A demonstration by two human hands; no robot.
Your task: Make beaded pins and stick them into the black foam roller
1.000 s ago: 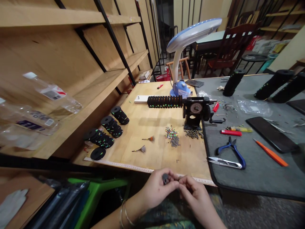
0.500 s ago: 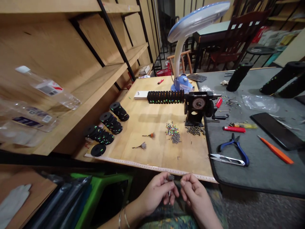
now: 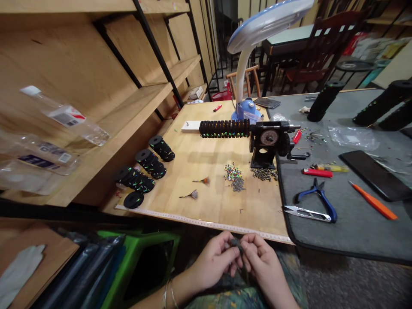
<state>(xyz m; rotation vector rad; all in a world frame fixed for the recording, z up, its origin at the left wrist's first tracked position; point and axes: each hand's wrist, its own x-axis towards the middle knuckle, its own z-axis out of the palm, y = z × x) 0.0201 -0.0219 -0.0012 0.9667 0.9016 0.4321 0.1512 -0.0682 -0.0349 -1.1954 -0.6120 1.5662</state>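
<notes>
The left hand (image 3: 215, 259) and right hand (image 3: 262, 262) meet fingertip to fingertip below the near edge of the wooden board (image 3: 212, 193), low in the view. Both are closed in a pinch on a small dark tuft (image 3: 234, 243) held between them; what it is exactly is too small to tell. Thin bangles (image 3: 168, 294) circle the left wrist.

Just ahead of the hands a ruler strip (image 3: 199, 222) runs along the board's near edge. Farther ahead lie two feathery tufts (image 3: 193, 195), one grey and one with orange, then a heap of coloured beads (image 3: 233, 172) with a darker heap of small metal bits (image 3: 264, 174) to its right. Beyond these stands a black hand-cranked winder (image 3: 267, 143), with a long row of black spools (image 3: 224, 128) stretching left from it. A blue desk lamp (image 3: 249, 64) rises behind it.

Ahead and left of the left hand, stacks of black discs (image 3: 144, 169) flecked with colour lie on the board beside wooden shelves (image 3: 128, 107), where clear plastic bottles (image 3: 64, 118) rest.

Ahead and right of the right hand, on a grey mat (image 3: 347, 206), lie thread snips (image 3: 307, 213), blue-handled pliers (image 3: 318, 195), a red lighter (image 3: 317, 173), an orange tool (image 3: 373, 200) and a dark phone (image 3: 375, 175). Left of the left hand, below the board, stands a green stool (image 3: 135, 257).
</notes>
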